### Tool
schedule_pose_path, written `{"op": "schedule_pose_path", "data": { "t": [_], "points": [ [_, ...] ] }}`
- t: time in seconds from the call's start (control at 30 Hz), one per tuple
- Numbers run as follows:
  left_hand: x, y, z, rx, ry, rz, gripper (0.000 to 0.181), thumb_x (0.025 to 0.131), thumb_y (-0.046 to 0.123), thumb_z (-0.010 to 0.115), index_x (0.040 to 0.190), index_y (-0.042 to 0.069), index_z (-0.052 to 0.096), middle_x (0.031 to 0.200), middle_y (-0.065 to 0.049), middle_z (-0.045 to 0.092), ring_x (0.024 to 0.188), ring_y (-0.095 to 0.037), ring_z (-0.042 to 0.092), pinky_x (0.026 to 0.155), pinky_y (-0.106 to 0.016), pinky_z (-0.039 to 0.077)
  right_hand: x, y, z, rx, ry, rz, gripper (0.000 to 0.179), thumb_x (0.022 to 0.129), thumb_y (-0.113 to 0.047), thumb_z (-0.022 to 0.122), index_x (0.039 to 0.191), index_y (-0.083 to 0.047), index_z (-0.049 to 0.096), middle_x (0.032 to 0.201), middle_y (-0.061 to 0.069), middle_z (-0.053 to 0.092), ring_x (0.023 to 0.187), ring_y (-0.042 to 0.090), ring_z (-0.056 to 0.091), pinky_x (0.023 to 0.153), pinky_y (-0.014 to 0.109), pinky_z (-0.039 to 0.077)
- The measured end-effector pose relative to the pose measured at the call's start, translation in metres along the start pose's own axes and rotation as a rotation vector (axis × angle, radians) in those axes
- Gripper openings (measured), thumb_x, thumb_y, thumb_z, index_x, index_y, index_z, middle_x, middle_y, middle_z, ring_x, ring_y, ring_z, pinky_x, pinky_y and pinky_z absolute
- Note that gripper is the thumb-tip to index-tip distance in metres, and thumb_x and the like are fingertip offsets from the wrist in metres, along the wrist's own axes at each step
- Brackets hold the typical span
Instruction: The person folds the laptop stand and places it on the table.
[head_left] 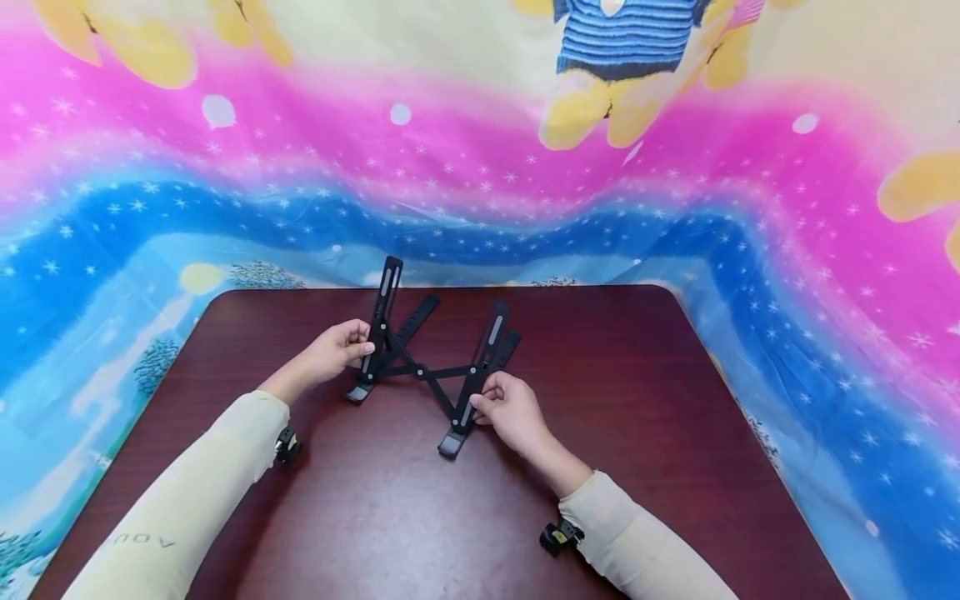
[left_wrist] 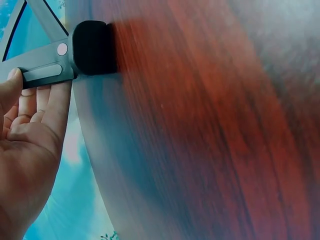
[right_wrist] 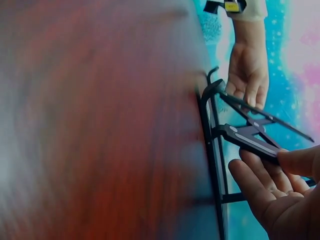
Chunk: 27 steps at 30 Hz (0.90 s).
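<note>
A black folding laptop stand [head_left: 420, 372] is spread on the brown table, its crossed bars linking two raised side arms with grey pads. My left hand [head_left: 335, 352] pinches the left arm between thumb and fingers, low on its side. In the left wrist view the thumb of that left hand [left_wrist: 30, 135] presses beside the grey strip, near the black end lip. My right hand [head_left: 512, 410] pinches the right arm just above its front lip. The right wrist view shows the right hand [right_wrist: 285, 195] with thumb on top of the arm and fingers beneath.
The dark brown table [head_left: 360, 517] reaches back to a colourful printed cloth [head_left: 480, 183] hanging behind and around it. Each sleeve has a small black wrist camera at its cuff, one at the left [head_left: 287, 446] and one at the right [head_left: 560, 535].
</note>
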<state>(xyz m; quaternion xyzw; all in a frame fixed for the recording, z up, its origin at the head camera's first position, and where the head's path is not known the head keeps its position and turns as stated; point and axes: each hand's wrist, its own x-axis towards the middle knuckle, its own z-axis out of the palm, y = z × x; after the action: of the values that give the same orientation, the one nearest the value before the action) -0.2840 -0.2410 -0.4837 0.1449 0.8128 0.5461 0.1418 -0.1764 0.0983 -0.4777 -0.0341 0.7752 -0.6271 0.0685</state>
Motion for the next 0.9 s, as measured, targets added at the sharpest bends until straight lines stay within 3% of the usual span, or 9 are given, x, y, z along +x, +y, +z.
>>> {"op": "schedule_pose_path", "data": {
  "t": [0.47,0.9],
  "points": [
    [-0.006,-0.001,0.007,-0.015,0.016,-0.015,0.013,0.106,0.006,0.054,0.11,-0.005,0.051,0.099,-0.016,0.057,0.094,-0.02,0.071,0.085,-0.048,0.061,0.011,0.002,-0.012,-0.033,0.005,-0.004,0.012,0.094,0.004,0.069,0.095,0.005,0.057,0.086,0.021,0.07,0.073,0.035,0.073,0.069,0.047,0.063],
    [-0.01,-0.001,0.016,-0.005,0.017,-0.034,0.012,0.105,0.006,0.056,0.111,-0.004,0.054,0.098,-0.013,0.06,0.093,-0.019,0.073,0.081,-0.042,0.063,0.018,0.003,-0.024,-0.115,0.008,-0.001,0.011,0.096,-0.001,0.068,0.099,0.001,0.058,0.087,0.014,0.068,0.073,0.027,0.073,0.069,0.044,0.064]
  ]
}}
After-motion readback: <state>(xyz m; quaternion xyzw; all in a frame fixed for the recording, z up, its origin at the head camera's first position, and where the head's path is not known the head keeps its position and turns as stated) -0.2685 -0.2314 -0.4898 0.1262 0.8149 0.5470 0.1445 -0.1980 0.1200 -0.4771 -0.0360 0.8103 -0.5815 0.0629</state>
